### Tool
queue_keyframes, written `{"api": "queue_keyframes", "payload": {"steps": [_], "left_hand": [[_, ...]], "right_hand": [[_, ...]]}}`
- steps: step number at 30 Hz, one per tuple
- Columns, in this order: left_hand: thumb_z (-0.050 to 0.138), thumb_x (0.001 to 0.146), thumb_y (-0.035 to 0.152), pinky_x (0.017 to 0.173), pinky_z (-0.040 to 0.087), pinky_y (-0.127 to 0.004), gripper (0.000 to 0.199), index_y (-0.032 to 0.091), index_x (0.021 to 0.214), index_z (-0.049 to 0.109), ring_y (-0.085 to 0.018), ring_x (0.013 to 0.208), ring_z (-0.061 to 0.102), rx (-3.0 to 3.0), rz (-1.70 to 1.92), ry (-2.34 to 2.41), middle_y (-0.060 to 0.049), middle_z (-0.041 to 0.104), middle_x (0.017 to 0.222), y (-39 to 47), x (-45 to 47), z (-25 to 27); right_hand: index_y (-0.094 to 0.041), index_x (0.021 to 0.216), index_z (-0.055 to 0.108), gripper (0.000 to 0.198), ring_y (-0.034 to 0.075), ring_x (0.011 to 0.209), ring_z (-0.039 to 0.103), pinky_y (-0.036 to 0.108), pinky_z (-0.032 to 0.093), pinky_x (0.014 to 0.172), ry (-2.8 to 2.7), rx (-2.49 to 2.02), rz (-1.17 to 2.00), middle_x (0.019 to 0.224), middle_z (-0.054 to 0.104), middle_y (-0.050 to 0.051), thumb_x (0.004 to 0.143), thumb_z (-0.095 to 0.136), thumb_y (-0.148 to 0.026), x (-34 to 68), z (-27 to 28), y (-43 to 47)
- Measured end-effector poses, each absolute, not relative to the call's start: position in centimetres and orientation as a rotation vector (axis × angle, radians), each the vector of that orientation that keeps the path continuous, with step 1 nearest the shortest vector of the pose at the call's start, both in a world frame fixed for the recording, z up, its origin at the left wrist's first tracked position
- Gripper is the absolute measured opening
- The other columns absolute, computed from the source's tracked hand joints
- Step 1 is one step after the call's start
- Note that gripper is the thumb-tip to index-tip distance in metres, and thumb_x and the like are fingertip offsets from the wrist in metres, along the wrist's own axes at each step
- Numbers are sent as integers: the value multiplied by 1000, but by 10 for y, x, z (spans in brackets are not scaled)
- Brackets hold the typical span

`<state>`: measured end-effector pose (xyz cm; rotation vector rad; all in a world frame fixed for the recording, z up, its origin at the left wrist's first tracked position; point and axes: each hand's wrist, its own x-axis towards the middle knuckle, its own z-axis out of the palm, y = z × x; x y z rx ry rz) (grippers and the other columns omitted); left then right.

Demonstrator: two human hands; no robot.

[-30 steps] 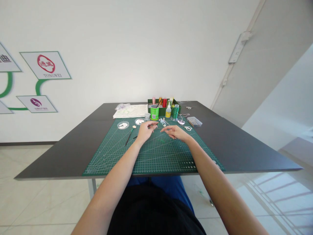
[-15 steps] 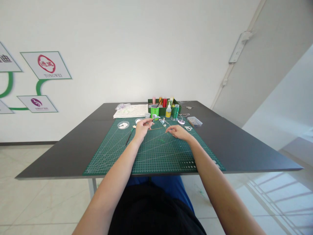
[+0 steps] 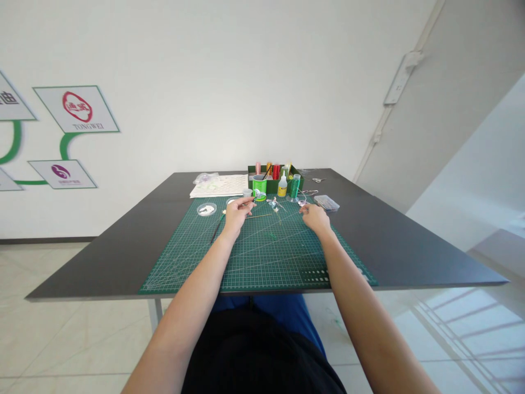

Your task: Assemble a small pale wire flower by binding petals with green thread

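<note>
My left hand (image 3: 240, 212) is closed in a pinch on a small pale blue-and-white flower (image 3: 259, 193) with a dark stem. The flower is held up in front of a bright green container (image 3: 258, 185). Over the right side of the green cutting mat (image 3: 262, 262) is my right hand (image 3: 315, 216), its fingers bent and slightly apart. Its fingertips are at a small purple-and-white piece (image 3: 302, 203); contact is hard to judge. Between the hands lie more pale flower pieces (image 3: 273, 204) with thin stems. A thin stick (image 3: 259, 216) lies by my left hand.
Behind stand a yellow-labelled glue bottle (image 3: 282, 187), a green thread spool (image 3: 295, 186) and a dark green box (image 3: 297, 174) of coloured spools. At left are a shallow dish (image 3: 206, 209), a dark brush-like tool (image 3: 216, 230) and white sheets (image 3: 219, 186). A clear case (image 3: 327, 203) sits right.
My right hand has moved right and away from the middle of the mat, and now covers the white scissors. The flower in my left hand has turned slightly and shifted left.
</note>
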<state>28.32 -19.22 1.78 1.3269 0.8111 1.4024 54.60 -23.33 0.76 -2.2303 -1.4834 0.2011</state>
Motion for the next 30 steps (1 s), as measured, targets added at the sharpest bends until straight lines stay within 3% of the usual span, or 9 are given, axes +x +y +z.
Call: {"api": "queue_keyframes", "payload": {"steps": [7,14,23,26,30], "left_hand": [[75,65,21,51,39,-22,32,14,96,79,-9,55,53,1334,1421,818,-7,75,81,-193,281,19],[75,64,22,47,33,-21,35,13,97,78,-8,53,51,1293,1458,808,-8,75,81,-191,279,20],[75,64,24,47,32,-21,37,13,99,77,-8,55,52,1258,1502,807,-9,75,85,-188,276,21],[76,62,23,47,32,-20,38,12,98,77,-8,54,51,1234,1521,790,-9,75,83,-188,275,23],[75,61,23,47,32,-20,37,13,96,78,-8,54,51,1229,1520,800,-8,75,81,-189,276,24]], "right_hand": [[-19,120,71,37,34,108,66,46,50,89,-1269,-2298,111,116,69,21,88,52,-18,556,13,-241],[-17,111,75,36,37,105,67,48,51,86,-1157,-2282,108,111,69,22,81,57,-16,566,10,-242],[-12,115,71,36,40,110,65,51,49,90,-1051,-2292,122,116,66,27,82,57,-16,573,9,-243],[-9,125,63,45,40,110,64,52,49,91,-953,-2263,104,117,63,28,81,57,-14,575,8,-244],[-11,144,39,68,39,115,59,49,48,92,-784,-2143,11,134,47,28,78,56,-14,578,7,-244]]}}
